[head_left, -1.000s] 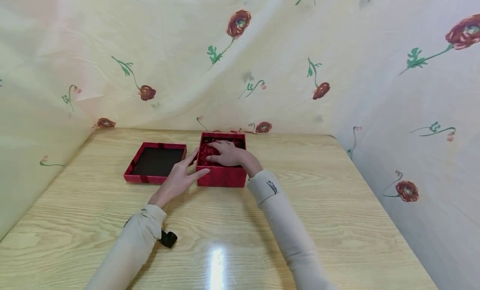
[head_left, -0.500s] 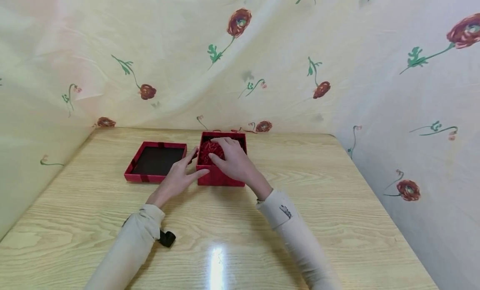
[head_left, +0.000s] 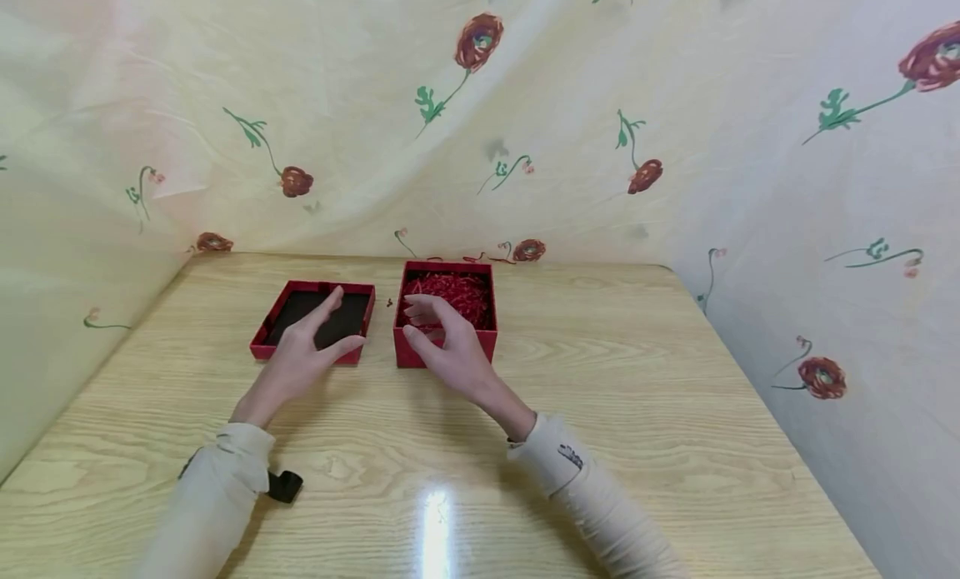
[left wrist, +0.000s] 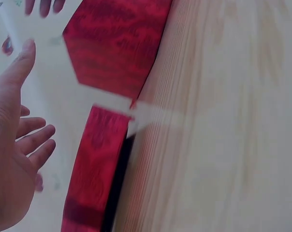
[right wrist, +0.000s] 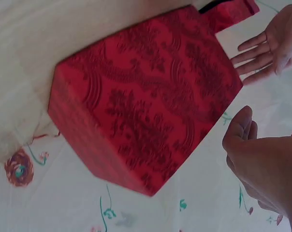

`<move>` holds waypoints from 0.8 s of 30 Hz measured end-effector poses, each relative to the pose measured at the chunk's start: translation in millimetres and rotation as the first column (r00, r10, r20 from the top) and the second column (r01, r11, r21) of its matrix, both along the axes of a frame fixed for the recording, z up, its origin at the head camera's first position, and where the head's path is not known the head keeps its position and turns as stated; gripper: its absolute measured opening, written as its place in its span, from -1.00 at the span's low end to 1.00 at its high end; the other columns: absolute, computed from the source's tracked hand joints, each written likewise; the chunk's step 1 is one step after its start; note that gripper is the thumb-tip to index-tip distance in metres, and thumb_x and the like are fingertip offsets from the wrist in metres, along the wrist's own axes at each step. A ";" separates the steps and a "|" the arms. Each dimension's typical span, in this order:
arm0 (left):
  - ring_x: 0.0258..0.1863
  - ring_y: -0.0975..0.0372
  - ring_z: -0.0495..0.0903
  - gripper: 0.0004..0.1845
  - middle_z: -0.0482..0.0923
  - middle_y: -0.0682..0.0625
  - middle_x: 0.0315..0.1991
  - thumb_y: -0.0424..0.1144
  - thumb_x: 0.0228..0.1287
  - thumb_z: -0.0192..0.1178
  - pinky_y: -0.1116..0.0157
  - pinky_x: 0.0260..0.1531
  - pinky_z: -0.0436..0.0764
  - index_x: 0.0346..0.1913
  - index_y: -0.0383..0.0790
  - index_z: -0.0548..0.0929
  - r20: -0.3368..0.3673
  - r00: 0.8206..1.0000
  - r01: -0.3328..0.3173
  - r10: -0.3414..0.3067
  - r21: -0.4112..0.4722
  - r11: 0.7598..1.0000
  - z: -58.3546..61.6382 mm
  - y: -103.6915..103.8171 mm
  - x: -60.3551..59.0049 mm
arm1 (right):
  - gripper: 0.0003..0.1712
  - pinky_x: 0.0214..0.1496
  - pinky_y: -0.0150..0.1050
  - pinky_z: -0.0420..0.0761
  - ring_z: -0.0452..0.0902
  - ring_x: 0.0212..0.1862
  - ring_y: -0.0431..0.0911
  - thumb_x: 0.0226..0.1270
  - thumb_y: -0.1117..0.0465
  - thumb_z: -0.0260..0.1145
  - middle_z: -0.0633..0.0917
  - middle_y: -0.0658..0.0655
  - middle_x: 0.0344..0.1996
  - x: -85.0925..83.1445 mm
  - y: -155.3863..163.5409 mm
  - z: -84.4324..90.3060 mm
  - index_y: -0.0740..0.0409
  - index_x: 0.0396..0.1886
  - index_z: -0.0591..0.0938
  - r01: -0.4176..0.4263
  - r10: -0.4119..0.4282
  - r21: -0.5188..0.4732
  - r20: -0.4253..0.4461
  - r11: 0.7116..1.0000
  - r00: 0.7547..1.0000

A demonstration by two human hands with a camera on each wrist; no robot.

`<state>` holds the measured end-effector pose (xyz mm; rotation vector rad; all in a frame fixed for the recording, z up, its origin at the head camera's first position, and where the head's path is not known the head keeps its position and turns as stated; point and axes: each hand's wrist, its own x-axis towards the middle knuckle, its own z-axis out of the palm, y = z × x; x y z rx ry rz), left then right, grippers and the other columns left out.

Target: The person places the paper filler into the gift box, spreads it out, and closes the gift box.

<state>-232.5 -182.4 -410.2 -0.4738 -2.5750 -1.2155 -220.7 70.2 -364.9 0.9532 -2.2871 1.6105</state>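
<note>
A red patterned gift box (right wrist: 136, 96) stands uncovered on the table. Red shredded paper (head_left: 467, 289) fills it in the head view. Its lid (head_left: 351, 316) lies to the left, inner black side up. My left hand (head_left: 296, 358) hovers over the lid's front right part, fingers spread, holding nothing; in the left wrist view the hand (left wrist: 15, 130) is apart from the lid's red side (left wrist: 95, 164). In front of and above the box's near wall is my right hand (head_left: 452, 346), fingers loosely bent with nothing between them. It hides part of the near rim.
A small dark red scrap (head_left: 389, 302) lies on the wooden table (head_left: 622, 379) between lid and box. Thin red strands (head_left: 480, 258) show behind the box. A flowered cloth (head_left: 360, 146) hangs behind the table and along its sides. A black device (head_left: 285, 486) sits by my left cuff.
My right hand has come out of the box toward me, uncovering the shredded paper. My left hand has left the box's left side and moved left over the lid.
</note>
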 end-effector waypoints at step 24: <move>0.39 -0.06 0.09 -0.10 0.04 0.04 0.46 0.11 0.19 0.27 -0.22 0.15 0.20 0.48 0.30 -0.05 0.126 0.975 -0.184 0.181 0.011 0.983 -12.2 -75.6 15.5 | -0.38 0.07 -0.34 0.50 0.36 0.26 0.01 0.39 0.05 0.22 0.42 0.07 0.28 13.8 -40.0 -29.2 0.12 0.37 0.32 -0.116 0.091 0.063 0.304 0.991 0.948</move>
